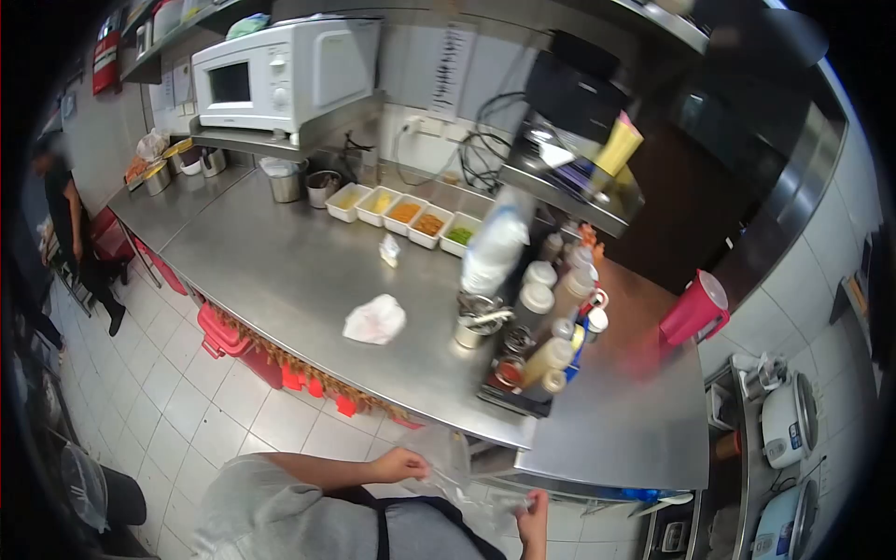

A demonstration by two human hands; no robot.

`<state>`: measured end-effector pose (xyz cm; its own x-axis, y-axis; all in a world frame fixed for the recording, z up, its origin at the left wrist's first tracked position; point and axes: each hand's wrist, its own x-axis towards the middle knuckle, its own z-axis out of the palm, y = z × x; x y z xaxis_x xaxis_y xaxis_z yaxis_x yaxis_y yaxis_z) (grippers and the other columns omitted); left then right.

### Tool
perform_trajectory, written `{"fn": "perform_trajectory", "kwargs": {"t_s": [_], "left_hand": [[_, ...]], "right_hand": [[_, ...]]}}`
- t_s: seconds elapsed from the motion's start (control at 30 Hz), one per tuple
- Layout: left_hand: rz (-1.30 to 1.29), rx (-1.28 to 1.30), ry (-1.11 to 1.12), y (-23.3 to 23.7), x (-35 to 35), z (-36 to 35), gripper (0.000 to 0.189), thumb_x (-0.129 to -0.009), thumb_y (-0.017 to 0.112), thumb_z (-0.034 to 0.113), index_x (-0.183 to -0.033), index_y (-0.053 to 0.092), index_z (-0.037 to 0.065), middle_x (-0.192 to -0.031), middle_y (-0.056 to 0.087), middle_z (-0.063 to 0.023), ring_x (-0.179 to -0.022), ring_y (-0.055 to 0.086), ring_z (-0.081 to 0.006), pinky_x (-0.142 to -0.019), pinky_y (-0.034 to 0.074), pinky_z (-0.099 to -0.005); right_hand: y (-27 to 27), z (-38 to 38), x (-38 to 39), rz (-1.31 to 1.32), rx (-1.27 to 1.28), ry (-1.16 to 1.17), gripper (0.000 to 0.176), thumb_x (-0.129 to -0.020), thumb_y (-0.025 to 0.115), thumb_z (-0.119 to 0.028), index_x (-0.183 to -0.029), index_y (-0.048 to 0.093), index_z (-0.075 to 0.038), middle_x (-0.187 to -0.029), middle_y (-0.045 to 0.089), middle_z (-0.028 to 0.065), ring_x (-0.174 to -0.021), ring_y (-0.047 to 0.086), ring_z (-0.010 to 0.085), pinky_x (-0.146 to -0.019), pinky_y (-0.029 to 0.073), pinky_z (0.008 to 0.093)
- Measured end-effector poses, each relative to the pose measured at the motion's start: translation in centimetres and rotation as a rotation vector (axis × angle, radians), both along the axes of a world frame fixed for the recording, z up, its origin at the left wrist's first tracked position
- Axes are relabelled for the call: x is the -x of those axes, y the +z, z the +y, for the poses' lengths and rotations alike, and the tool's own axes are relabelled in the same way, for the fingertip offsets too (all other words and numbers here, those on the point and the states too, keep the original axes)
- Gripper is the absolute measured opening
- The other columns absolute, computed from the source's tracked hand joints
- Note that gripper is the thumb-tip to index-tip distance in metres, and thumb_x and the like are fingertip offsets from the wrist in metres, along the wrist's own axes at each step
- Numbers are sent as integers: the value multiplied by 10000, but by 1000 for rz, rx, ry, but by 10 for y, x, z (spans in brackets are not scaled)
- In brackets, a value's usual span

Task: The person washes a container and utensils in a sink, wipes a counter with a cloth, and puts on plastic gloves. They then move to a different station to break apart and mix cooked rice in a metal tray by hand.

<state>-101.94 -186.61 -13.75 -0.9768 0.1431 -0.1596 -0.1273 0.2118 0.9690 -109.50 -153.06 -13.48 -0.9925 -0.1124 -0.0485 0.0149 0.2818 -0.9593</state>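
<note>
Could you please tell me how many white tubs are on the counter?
5, in a row from the left: first tub, second, third, fourth, fifth, beside white plastic that may hide more.

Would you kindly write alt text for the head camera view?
A person's left hand and right hand hold clear plastic beside a steel counter. On it stand five white tubs of food and several bottles, with a microwave above.

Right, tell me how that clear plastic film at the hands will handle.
The clear plastic film is probably floppy: it hangs in loose creases between the left hand and right hand. It seems light for its size, looking thin and see-through.
</note>
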Motion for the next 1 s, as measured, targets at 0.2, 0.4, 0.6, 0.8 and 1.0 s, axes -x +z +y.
{"fn": "perform_trajectory", "kwargs": {"t_s": [0.2, 0.4, 0.6, 0.8, 1.0], "left_hand": [[-82, -223, 311, -12, -67, -168, 195, -774, 721, 165, -689, 590, 49, -632, 591, 5, -587, 534, -50, -549, 435, -212], [-127, -300, 606, 29, -112, -226, 202, -864, 612, 225, -782, 624, 41, -656, 594, 4, -589, 536, -61, -547, 438, -215], [-109, -622, 870, 62, -105, -242, 153, -867, 604, 192, -887, 628, 42, -762, 618, 3, -669, 566, -73, -598, 460, -220], [179, -558, 1112, 127, -59, -259, 134, -790, 687, 98, -810, 568, 41, -725, 595, -10, -629, 528, -57, -547, 425, -207], [385, -500, 995, 163, 17, -238, 200, -757, 711, 43, -778, 512, 59, -700, 566, 10, -612, 526, -50, -531, 435, -192]], "right_hand": [[139, -283, 31, 118, -86, 773, 284, -704, 722, -109, -724, 441, -69, -693, 438, -22, -674, 410, 86, -608, 374, 237], [148, -519, 92, -98, 375, 610, 347, -752, 707, -166, -963, 459, -44, -924, 515, 53, -882, 504, 136, -772, 421, 257], [145, -524, 89, 520, -652, 509, 723, -800, 613, -375, -1353, 273, -56, -1393, 244, 226, -1306, 237, 323, -1018, 254, 484], [79, -442, 110, 457, -847, 741, 730, -841, 499, -457, -1401, 214, -86, -1471, 124, 177, -1354, 104, 364, -1028, 164, 564], [166, -451, 101, 400, -10, 939, 423, -795, 658, -253, -1115, 470, -50, -1074, 513, 111, -999, 502, 213, -815, 407, 334]]}}
